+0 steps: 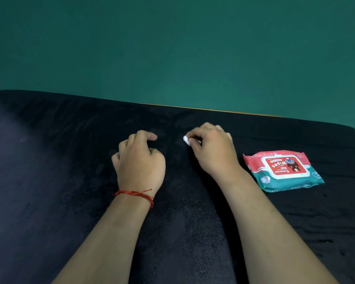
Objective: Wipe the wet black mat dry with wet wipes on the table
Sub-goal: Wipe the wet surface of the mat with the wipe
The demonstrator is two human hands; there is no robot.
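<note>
The right hand (211, 149) pinches a small white wipe (186, 140) in its grip, with the black mat (49, 165) right under it.

Plain teal-green wall (172, 42) behind the table's far edge, dimly and evenly lit.

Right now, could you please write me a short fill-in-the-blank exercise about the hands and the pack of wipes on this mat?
1. The left hand holds ____.
2. The right hand pinches a small ____ wipe.
3. The red bracelet is on the ____ wrist.
4. The pack of wipes lies on the mat to the ____ of the right hand.

Missing words: nothing; white; left; right.
</note>
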